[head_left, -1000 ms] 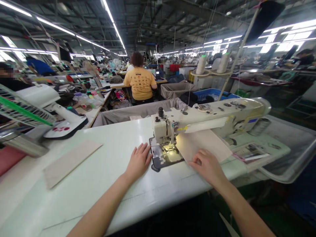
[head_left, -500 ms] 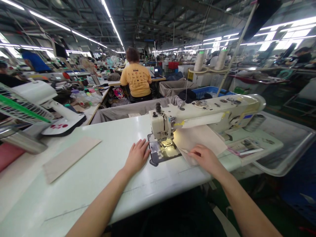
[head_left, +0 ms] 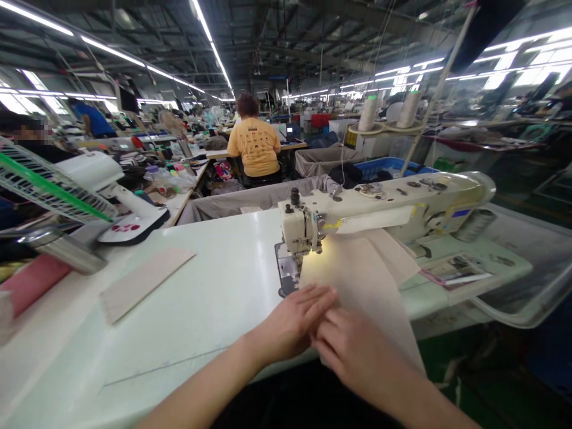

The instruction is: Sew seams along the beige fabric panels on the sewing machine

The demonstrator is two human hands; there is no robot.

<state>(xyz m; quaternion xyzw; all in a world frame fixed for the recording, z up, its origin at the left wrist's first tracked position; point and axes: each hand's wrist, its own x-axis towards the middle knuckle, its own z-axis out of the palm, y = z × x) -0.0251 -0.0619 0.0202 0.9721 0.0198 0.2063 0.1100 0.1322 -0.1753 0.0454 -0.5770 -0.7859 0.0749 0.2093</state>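
Note:
A cream sewing machine (head_left: pixel 384 208) stands on a white table (head_left: pixel 214 298). A beige fabric piece (head_left: pixel 357 280) lies under its needle and runs toward me over the table's front edge. My left hand (head_left: pixel 292 322) lies on the near end of the fabric with its fingers stretched flat. My right hand (head_left: pixel 357 354) is beside it, touching it, with fingers extended on the same fabric near the table edge. Neither hand grips anything that I can see.
A second beige strip (head_left: pixel 145 280) lies on the table to the left, near a white fan (head_left: pixel 89 185). Thread cones (head_left: pixel 367 113) stand behind the machine. A person in a yellow shirt (head_left: pixel 255 146) sits ahead, back turned. A grey bin (head_left: pixel 527 262) is at right.
The fabric has been drawn toward me and now covers the needle plate. Both hands moved back to the table's front edge and came together on the fabric.

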